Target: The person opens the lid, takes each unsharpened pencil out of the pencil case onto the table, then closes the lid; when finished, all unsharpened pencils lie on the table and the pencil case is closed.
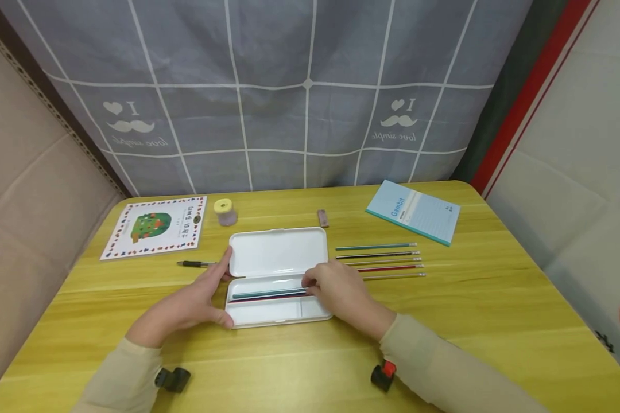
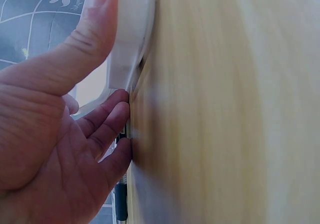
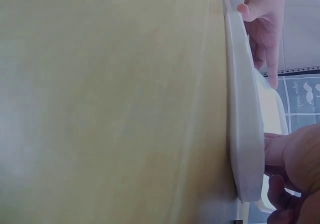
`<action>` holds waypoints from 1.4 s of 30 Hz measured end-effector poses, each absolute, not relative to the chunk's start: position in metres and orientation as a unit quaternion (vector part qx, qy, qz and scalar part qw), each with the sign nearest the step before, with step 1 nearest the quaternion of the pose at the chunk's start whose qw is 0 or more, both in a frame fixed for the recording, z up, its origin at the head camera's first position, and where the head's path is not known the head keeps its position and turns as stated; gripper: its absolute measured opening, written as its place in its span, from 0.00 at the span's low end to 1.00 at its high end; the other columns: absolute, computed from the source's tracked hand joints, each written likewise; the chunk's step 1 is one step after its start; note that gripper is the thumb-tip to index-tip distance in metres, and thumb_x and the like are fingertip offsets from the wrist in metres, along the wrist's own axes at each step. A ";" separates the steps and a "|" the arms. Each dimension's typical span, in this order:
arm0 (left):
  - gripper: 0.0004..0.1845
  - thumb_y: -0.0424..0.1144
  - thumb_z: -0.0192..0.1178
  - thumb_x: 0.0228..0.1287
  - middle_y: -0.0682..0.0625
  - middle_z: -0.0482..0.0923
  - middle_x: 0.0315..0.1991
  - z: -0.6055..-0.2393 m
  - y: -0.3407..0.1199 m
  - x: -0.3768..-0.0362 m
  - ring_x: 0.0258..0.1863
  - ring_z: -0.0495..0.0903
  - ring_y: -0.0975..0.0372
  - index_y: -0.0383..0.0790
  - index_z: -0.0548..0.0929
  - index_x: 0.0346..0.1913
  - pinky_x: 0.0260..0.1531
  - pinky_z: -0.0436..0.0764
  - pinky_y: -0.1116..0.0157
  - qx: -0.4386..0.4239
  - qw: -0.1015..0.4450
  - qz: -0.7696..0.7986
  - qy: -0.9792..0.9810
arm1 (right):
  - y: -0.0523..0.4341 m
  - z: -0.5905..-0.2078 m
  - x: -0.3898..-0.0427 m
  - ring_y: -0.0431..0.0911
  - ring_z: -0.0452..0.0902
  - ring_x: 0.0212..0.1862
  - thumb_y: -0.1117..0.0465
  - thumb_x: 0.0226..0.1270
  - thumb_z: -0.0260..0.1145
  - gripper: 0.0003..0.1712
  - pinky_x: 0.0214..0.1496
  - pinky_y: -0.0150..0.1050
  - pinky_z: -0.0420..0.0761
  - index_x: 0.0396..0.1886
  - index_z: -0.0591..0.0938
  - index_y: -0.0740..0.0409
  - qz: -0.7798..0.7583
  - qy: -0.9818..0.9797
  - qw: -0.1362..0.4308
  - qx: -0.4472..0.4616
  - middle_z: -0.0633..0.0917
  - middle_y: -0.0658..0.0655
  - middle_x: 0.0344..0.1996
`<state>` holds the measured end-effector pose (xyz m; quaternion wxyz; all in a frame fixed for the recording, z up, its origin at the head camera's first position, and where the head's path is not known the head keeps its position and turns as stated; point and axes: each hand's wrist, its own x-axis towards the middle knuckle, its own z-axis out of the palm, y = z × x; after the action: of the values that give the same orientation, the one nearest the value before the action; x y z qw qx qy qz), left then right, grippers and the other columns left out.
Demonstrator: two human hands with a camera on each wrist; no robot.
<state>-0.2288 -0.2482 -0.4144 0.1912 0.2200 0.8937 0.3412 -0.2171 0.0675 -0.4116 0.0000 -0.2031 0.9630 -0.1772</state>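
Note:
An open white pencil case point(image 1: 279, 252) lies in front of me, lid folded back. Inside its base are a teal pencil point(image 1: 268, 294) and a red pencil point(image 1: 268, 298), close together, with a dark one beside them. My right hand point(image 1: 341, 289) reaches over the case's right end, thumb and fingertips pinching a pencil's end; the fingertips are partly hidden. My left hand point(image 1: 196, 304) spreads along the left side, thumb at the front corner and a finger at the lid's edge. In the left wrist view, its fingers point(image 2: 107, 116) look fairly straight against the case.
Several pencils point(image 1: 377, 254) lie in a row right of the case. A black pen point(image 1: 193, 264) lies behind my left hand. Farther back are a picture book point(image 1: 155, 226), a yellow-lidded jar point(image 1: 225, 212), an eraser point(image 1: 322, 218) and a light-blue notebook point(image 1: 415, 211).

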 end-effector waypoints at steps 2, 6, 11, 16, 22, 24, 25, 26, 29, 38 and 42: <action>0.81 0.50 0.83 0.42 0.35 0.63 0.69 -0.414 -0.248 -0.228 0.68 0.66 0.46 0.39 0.27 0.83 0.73 0.59 0.39 0.219 0.191 0.341 0.894 | 0.069 -0.412 -0.216 0.40 0.81 0.37 0.59 0.64 0.78 0.04 0.39 0.38 0.82 0.33 0.92 0.43 -0.191 0.960 -0.014 -0.207 0.89 0.42 0.33; 0.81 0.50 0.83 0.42 0.35 0.63 0.70 -0.415 -0.248 -0.228 0.68 0.66 0.45 0.38 0.27 0.83 0.73 0.59 0.39 0.220 0.190 0.341 0.894 | 0.071 -0.412 -0.214 0.40 0.82 0.36 0.60 0.63 0.79 0.05 0.39 0.38 0.82 0.30 0.91 0.43 -0.209 0.955 -0.047 -0.205 0.89 0.42 0.32; 0.81 0.51 0.83 0.41 0.35 0.64 0.69 -0.415 -0.249 -0.227 0.69 0.66 0.45 0.38 0.27 0.83 0.74 0.57 0.38 0.221 0.189 0.340 0.894 | 0.074 -0.408 -0.212 0.40 0.81 0.36 0.61 0.64 0.78 0.07 0.40 0.37 0.82 0.30 0.91 0.43 -0.224 0.952 -0.066 -0.196 0.88 0.41 0.31; 0.82 0.51 0.83 0.41 0.36 0.64 0.69 -0.415 -0.248 -0.227 0.69 0.65 0.45 0.38 0.27 0.83 0.74 0.57 0.38 0.218 0.190 0.339 0.895 | 0.087 -0.403 -0.214 0.41 0.83 0.37 0.63 0.62 0.79 0.09 0.36 0.38 0.82 0.29 0.90 0.42 -0.225 0.951 -0.097 -0.189 0.89 0.42 0.32; 0.81 0.52 0.83 0.43 0.38 0.65 0.68 -0.415 -0.245 -0.228 0.69 0.66 0.47 0.38 0.28 0.83 0.74 0.57 0.39 0.220 0.189 0.338 0.895 | 0.120 -0.400 -0.216 0.44 0.85 0.37 0.61 0.60 0.81 0.08 0.32 0.40 0.82 0.29 0.89 0.44 -0.200 0.958 -0.122 -0.164 0.89 0.45 0.33; 0.81 0.52 0.83 0.42 0.37 0.65 0.68 -0.414 -0.245 -0.228 0.68 0.66 0.46 0.37 0.28 0.83 0.74 0.58 0.39 0.221 0.187 0.338 0.895 | 0.132 -0.399 -0.215 0.45 0.85 0.37 0.62 0.60 0.80 0.07 0.33 0.41 0.82 0.30 0.89 0.44 -0.196 0.961 -0.122 -0.154 0.89 0.45 0.33; 0.81 0.52 0.83 0.42 0.36 0.65 0.69 -0.414 -0.245 -0.228 0.68 0.66 0.46 0.36 0.28 0.83 0.74 0.58 0.38 0.223 0.185 0.336 0.896 | 0.137 -0.398 -0.214 0.45 0.85 0.37 0.62 0.61 0.80 0.08 0.33 0.42 0.82 0.30 0.89 0.44 -0.194 0.962 -0.122 -0.149 0.89 0.46 0.34; 0.81 0.51 0.83 0.41 0.36 0.65 0.69 -0.414 -0.245 -0.228 0.68 0.66 0.45 0.37 0.28 0.83 0.74 0.58 0.38 0.222 0.185 0.335 0.897 | 0.141 -0.398 -0.213 0.46 0.85 0.37 0.63 0.61 0.80 0.08 0.34 0.43 0.83 0.30 0.89 0.45 -0.194 0.962 -0.122 -0.148 0.89 0.46 0.34; 0.81 0.51 0.83 0.41 0.35 0.65 0.69 -0.413 -0.246 -0.227 0.69 0.65 0.45 0.37 0.28 0.83 0.74 0.58 0.38 0.220 0.188 0.334 0.897 | 0.155 -0.399 -0.211 0.46 0.85 0.36 0.65 0.62 0.79 0.09 0.35 0.45 0.83 0.30 0.89 0.46 -0.191 0.964 -0.120 -0.143 0.89 0.47 0.33; 0.81 0.51 0.83 0.42 0.35 0.64 0.69 -0.413 -0.246 -0.228 0.69 0.65 0.44 0.37 0.27 0.83 0.74 0.57 0.38 0.219 0.195 0.337 0.895 | 0.187 -0.404 -0.206 0.48 0.86 0.36 0.64 0.62 0.79 0.08 0.36 0.48 0.85 0.30 0.87 0.47 -0.183 0.966 -0.120 -0.136 0.89 0.47 0.31; 0.81 0.50 0.83 0.41 0.35 0.64 0.69 -0.414 -0.247 -0.228 0.70 0.65 0.44 0.37 0.27 0.83 0.74 0.56 0.38 0.221 0.195 0.341 0.893 | 0.201 -0.403 -0.203 0.49 0.86 0.37 0.66 0.62 0.78 0.08 0.37 0.50 0.85 0.30 0.87 0.48 -0.180 0.968 -0.115 -0.130 0.88 0.48 0.31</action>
<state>-0.2282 -0.2471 -0.4142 0.1947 0.2206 0.8927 0.3414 -0.2030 0.2011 -0.4029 -0.1152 -0.1295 0.9683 -0.1801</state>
